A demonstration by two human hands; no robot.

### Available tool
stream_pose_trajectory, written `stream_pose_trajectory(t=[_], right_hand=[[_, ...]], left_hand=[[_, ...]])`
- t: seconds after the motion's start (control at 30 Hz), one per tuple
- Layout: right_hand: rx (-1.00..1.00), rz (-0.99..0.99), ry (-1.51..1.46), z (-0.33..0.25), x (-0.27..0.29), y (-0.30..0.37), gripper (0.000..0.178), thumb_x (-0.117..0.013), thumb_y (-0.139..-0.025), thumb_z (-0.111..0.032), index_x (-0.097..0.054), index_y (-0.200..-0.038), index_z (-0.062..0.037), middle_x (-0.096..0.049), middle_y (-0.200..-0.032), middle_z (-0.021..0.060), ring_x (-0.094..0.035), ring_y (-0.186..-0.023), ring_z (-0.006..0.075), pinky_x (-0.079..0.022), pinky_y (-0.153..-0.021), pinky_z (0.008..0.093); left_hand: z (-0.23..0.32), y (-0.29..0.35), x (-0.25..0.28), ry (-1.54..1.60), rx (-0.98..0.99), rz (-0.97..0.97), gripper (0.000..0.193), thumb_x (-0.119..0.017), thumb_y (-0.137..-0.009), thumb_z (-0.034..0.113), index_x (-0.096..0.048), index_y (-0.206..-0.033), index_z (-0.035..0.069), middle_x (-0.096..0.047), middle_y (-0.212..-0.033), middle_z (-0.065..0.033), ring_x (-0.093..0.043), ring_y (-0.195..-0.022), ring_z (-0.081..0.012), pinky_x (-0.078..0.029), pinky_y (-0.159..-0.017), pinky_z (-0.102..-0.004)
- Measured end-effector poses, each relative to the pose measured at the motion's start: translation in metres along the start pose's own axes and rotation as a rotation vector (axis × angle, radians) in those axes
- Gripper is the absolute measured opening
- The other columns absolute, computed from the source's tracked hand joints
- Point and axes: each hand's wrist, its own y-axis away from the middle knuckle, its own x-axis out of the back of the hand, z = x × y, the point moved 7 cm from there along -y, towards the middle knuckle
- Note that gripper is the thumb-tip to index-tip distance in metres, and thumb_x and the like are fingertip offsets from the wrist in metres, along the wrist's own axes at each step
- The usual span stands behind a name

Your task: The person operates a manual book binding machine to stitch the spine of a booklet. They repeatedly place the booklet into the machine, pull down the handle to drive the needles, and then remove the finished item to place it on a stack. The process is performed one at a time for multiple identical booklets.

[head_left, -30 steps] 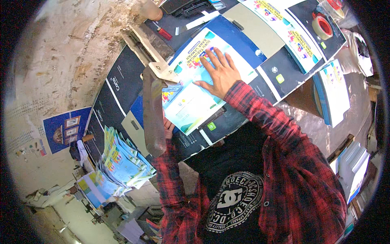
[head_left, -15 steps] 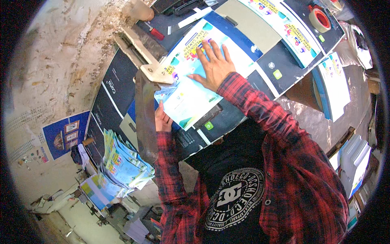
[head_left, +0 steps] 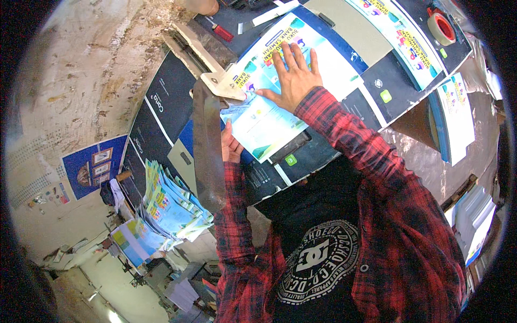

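Observation:
A colourful printed sheet (head_left: 272, 132) lies on the dark work surface, its left edge under the beige end of a device (head_left: 229, 85) that looks like a paper cutter. My right hand (head_left: 295, 75) rests on the sheet, palm down and fingers spread. A long dark metal blade (head_left: 209, 161) runs from the beige end toward me. Just right of it, my left hand (head_left: 232, 144) is at the sheet's near left edge, fingers curled; the blade partly hides it, and whatever it grips does not show. Crumpled bluish paper (head_left: 234, 109) sits above that hand.
Further printed sheets (head_left: 412, 51) lie at the back right, near a red-and-white tape roll (head_left: 441, 28). A red-handled tool (head_left: 222, 33) lies behind the beige device. Stacks of prints stand at left (head_left: 172, 207) and right (head_left: 455, 118). A stained wall (head_left: 97, 70) rises at left.
The whole view has shifted, so everything appears a little further right and higher. My right thumb reaches slightly further left over the sheet; otherwise both hands keep nearly the same places.

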Motion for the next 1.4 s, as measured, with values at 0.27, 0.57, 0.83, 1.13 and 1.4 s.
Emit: stream_pose_trajectory(t=[0.27,0.57,0.83,1.13,1.4], right_hand=[[0.024,0.046,0.041,0.033,0.009,-0.010,0.100,-0.049,-0.081,-0.078,-0.040,-0.146,-0.0027,-0.033,-0.154,0.0187,-0.027,-0.145,0.0328,-0.012,-0.117,0.0599],[0.115,-0.031,-0.005,-0.015,-0.006,0.001,0.098,-0.051,-0.082,-0.073,-0.038,-0.146,-0.0002,-0.031,-0.155,0.0213,-0.024,-0.146,0.0374,-0.012,-0.117,0.0583],[0.163,0.011,-0.041,-0.011,-0.008,0.000,0.096,-0.052,-0.083,-0.073,-0.037,-0.148,-0.0044,-0.034,-0.154,0.0147,-0.029,-0.145,0.0316,-0.015,-0.118,0.0553],[0.188,0.058,0.048,0.007,0.000,-0.005,0.092,-0.052,-0.081,-0.077,-0.037,-0.150,-0.0171,-0.036,-0.155,0.0082,-0.029,-0.145,0.0301,-0.017,-0.117,0.0561],[0.201,0.040,0.173,0.026,0.002,-0.014,0.082,-0.057,-0.084,-0.070,-0.040,-0.149,-0.0244,-0.035,-0.156,0.0093,-0.029,-0.145,0.0326,-0.022,-0.117,0.0535]], left_hand=[[-0.013,-0.014,-0.015,0.111,-0.002,-0.057,0.042,-0.063,-0.096,0.030,-0.055,-0.126,0.001,-0.064,-0.125,-0.0136,-0.062,-0.116,-0.0259,-0.050,-0.099,-0.0413],[-0.016,-0.022,-0.013,0.132,-0.012,-0.051,0.041,-0.065,-0.095,0.031,-0.057,-0.122,0.002,-0.066,-0.121,-0.0119,-0.064,-0.112,-0.0251,-0.051,-0.098,-0.0416],[-0.014,-0.019,-0.014,0.151,-0.003,-0.050,0.038,-0.064,-0.095,0.029,-0.058,-0.120,0.002,-0.067,-0.118,-0.0116,-0.064,-0.110,-0.0237,-0.053,-0.095,-0.0404],[-0.013,-0.021,0.004,-0.102,-0.353,0.029,0.039,-0.065,-0.094,0.030,-0.060,-0.122,0.003,-0.068,-0.116,-0.0101,-0.066,-0.103,-0.0251,-0.050,-0.093,-0.0382],[0.004,0.056,-0.040,-1.007,-1.118,0.230,0.063,-0.059,-0.086,0.031,-0.047,-0.141,0.002,-0.040,-0.150,-0.0132,-0.035,-0.137,-0.0402,-0.026,-0.111,-0.0607]])
